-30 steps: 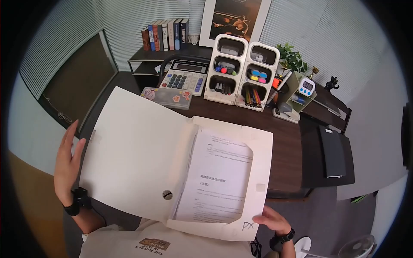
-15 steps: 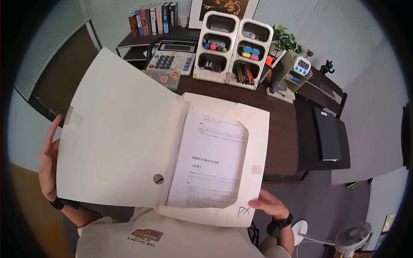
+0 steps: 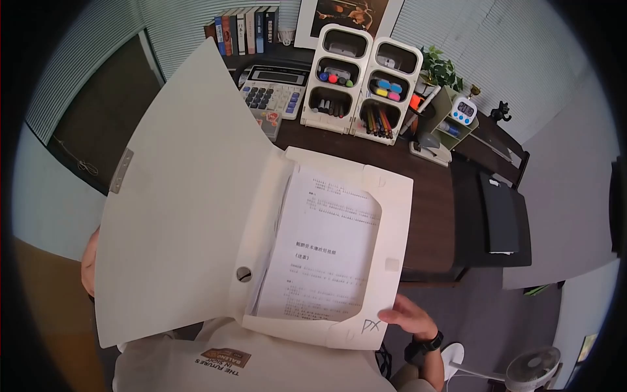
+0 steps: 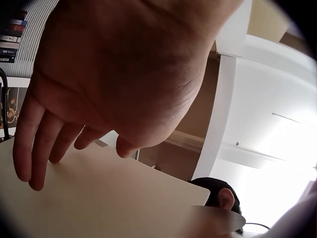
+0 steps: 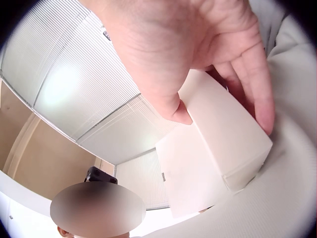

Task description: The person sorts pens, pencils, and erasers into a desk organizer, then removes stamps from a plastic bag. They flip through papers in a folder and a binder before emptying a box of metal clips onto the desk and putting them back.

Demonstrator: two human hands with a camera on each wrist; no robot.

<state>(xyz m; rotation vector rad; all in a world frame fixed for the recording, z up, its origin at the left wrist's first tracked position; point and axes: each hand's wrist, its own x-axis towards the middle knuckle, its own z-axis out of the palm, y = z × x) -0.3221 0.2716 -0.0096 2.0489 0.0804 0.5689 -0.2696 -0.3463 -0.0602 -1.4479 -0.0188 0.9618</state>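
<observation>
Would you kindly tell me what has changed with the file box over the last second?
The cover has swung upward, its outer edge raised. The left hand, beside that edge a second ago, has moved behind the cover, mostly hidden in the head view. The right hand still grips the file box near its lower right corner, and the papers remain inside.

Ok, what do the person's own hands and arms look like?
The right hand is ungloved, with a chunky black wristband behind it and an uncovered forearm. The left hand is ungloved too; whether its wrist has a band isn't clear. The off-white fabric shirt has a brown printed patch.
</observation>
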